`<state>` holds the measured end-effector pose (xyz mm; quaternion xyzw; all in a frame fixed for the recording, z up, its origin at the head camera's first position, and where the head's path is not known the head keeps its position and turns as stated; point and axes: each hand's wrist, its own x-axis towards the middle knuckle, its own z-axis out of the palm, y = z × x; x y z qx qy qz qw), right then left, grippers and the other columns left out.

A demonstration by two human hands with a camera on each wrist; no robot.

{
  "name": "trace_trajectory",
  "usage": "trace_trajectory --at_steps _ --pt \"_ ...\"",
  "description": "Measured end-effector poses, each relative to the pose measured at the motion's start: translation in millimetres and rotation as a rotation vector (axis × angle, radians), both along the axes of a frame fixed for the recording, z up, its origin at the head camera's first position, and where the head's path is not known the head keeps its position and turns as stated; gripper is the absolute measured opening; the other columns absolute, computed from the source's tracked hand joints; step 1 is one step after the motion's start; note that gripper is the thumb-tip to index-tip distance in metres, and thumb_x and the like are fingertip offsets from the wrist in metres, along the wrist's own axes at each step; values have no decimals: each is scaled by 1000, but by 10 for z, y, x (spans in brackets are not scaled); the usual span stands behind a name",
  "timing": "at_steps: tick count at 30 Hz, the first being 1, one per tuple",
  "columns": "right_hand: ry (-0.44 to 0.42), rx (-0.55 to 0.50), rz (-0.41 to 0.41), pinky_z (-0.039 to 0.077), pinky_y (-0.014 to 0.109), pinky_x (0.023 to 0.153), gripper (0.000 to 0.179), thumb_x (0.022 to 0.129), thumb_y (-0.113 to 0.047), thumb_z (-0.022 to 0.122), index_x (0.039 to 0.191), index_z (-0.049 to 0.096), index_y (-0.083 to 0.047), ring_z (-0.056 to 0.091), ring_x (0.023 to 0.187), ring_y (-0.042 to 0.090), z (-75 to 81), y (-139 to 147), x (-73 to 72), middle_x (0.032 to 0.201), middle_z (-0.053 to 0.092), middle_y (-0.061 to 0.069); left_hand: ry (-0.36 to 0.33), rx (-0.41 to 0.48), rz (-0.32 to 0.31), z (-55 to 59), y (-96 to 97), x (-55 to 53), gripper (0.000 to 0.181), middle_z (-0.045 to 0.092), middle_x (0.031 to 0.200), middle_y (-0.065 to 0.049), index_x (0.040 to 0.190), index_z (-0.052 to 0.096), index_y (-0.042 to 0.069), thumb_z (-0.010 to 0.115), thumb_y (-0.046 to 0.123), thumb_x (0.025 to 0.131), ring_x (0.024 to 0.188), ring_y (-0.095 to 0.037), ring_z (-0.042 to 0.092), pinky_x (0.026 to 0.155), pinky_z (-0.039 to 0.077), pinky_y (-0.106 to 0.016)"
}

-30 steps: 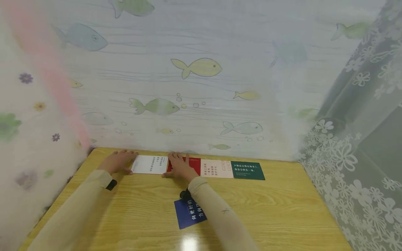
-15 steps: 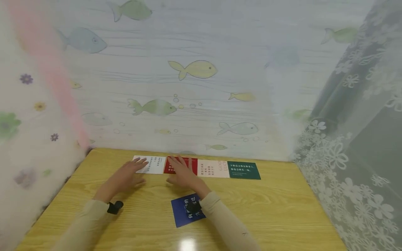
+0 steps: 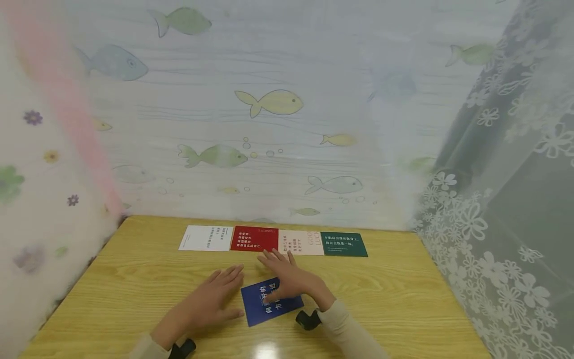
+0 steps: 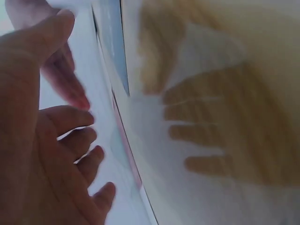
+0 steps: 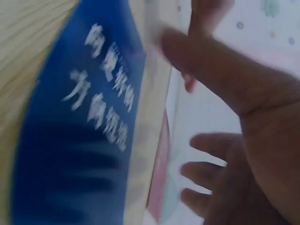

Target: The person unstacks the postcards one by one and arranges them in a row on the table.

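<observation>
A blue card [image 3: 253,311] with white characters lies slightly turned on the wooden table, filling much of the right wrist view as a blue surface [image 5: 51,126]. Over its right part reaches my right hand [image 3: 296,279], fingers spread and holding nothing. My left hand [image 3: 208,304] hovers just left of the card, its fingers extended and apart from it. Both hands cast shadows on the tabletop in the wrist views. Farther back, a white card [image 3: 197,238], a red card [image 3: 253,238], a pale pink card [image 3: 311,244] and a green card [image 3: 347,244] form a row, edge to edge.
The wooden table [image 3: 394,299] ends at a pale fish-print curtain [image 3: 269,159] just behind the row. White lace netting [image 3: 475,239] hangs along the right edge, and a flower-print curtain [image 3: 49,239] borders the left. Each wrist wears a black camera.
Both hands have left the white and red cards and come back toward the blue card. The row now shows with the white card uncovered; the blue card has stayed in place.
</observation>
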<state>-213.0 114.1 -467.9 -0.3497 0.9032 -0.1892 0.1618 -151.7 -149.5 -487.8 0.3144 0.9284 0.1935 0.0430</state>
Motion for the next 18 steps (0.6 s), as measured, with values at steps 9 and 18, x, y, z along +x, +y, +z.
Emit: trace_trajectory --at_steps 9,18 --pt "-51 64 -27 7 66 124 119 67 -40 95 161 28 -8 14 156 38 -65 365 103 168 23 16 -26 -33 1 -85 81 113 96 34 164 -13 153 43 0 61 69 89 152 -37 29 123 25 -58" --pt "-29 131 -129 5 65 125 100 77 -43 86 158 36 -10 16 156 38 -136 600 280 167 25 16 -16 -57 15 -96 160 119 100 33 163 -21 149 45 -7 66 68 85 152 -40 28 123 25 -59"
